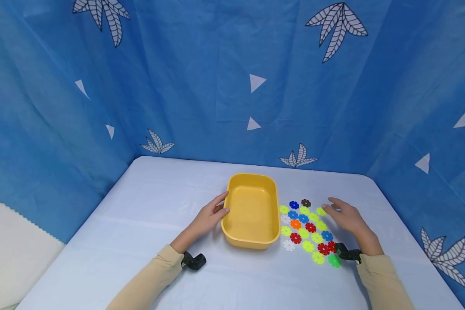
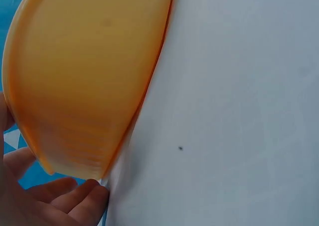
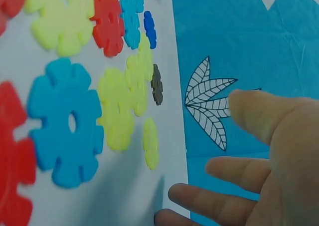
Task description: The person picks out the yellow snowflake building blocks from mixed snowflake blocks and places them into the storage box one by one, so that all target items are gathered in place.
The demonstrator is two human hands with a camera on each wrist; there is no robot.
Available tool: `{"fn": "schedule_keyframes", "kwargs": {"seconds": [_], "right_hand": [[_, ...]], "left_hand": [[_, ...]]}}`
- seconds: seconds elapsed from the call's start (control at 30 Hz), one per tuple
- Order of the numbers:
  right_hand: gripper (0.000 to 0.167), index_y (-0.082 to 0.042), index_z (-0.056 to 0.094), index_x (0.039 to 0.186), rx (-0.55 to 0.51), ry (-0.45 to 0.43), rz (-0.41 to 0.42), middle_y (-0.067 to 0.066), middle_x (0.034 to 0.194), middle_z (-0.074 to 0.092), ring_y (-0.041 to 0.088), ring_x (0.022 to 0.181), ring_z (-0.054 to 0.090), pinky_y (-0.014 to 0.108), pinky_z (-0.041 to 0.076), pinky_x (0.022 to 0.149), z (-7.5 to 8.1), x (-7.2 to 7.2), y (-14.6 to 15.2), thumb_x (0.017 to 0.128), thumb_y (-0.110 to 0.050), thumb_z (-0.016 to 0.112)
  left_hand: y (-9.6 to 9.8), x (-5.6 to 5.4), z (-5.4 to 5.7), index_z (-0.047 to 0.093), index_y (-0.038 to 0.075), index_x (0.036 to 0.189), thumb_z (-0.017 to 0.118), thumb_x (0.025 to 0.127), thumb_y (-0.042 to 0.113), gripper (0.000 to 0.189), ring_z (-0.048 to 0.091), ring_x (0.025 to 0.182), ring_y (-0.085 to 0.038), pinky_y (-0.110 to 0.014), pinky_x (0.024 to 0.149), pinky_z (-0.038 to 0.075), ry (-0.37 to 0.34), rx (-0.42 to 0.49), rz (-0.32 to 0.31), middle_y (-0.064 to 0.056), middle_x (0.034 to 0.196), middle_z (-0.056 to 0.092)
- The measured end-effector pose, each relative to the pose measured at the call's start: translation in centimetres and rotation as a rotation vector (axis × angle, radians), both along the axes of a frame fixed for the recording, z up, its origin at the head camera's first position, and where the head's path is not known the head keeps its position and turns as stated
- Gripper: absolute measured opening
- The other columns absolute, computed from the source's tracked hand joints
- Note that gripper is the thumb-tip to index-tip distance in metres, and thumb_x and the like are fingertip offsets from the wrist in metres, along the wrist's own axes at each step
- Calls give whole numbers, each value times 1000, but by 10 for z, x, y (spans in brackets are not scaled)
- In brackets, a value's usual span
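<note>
A yellow plastic bin (image 1: 250, 242), its inside bare, stands on the white table in the head view. My left hand (image 1: 211, 214) grips its left side, the thumb at the rim and the fingers along the outer wall. To the right of the bin lie several flower-shaped plastic discs, among them an orange disc (image 1: 296, 224), a brown disc (image 1: 305, 203) and a green disc (image 1: 334, 261). My right hand (image 1: 346, 215) hovers at their right edge with nothing in it, fingers loosely bent and apart, near a yellow-green disc (image 1: 321, 211). A blue disc (image 3: 66, 122) looms large in the right wrist view.
The white table (image 1: 139, 241) reaches back to a blue curtain (image 1: 201, 86) with leaf and triangle prints, which also hangs along both sides. Each wrist carries a black camera mount, the left camera (image 1: 194, 261) just in front of the bin's left side.
</note>
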State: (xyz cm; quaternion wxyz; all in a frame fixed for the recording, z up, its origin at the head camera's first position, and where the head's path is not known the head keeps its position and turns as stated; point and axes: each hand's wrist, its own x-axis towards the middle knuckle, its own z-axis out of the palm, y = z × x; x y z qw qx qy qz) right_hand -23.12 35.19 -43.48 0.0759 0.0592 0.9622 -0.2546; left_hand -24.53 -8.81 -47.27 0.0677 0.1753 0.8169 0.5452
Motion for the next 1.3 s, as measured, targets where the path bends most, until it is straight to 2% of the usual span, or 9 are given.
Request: {"fn": "schedule_keyframes", "kwargs": {"seconds": [0.2,0.37,0.6,0.9,1.3], "right_hand": [[75,13,37,149,21,21,2,42,138,49,56,122,52,64,55,95,-5,-8,-1,102,-43,53],[72,13,41,146,21,39,1,41,135,52,54,118,54,62,57,93,-12,-10,0,101,-40,57],[68,14,46,143,28,52,-1,38,128,57,48,109,56,58,57,92,-16,-10,-1,97,-32,65],[60,15,52,138,47,109,13,37,124,60,47,106,58,58,57,92,-24,-11,1,94,-23,68],[57,14,54,136,45,130,2,37,123,61,47,107,58,60,55,93,-29,-11,1,94,-21,68]], "left_hand": [[0,0,-3,32,19,161,57,103,25,64,49,143,-37,-48,116,46,-23,19,-9,-16,163,38],[0,0,-6,34,18,161,57,101,23,64,49,142,-39,-47,114,49,-38,53,6,-19,161,41],[0,-1,-13,33,15,160,58,99,17,67,46,145,-41,-48,113,50,-56,131,-11,-21,161,39],[0,-1,-16,33,15,161,60,97,13,69,48,143,-39,-47,117,46,-51,172,-22,-21,161,39],[0,0,-15,33,19,161,59,96,14,70,46,145,-36,-47,119,42,-79,164,-6,-16,164,37]]}}
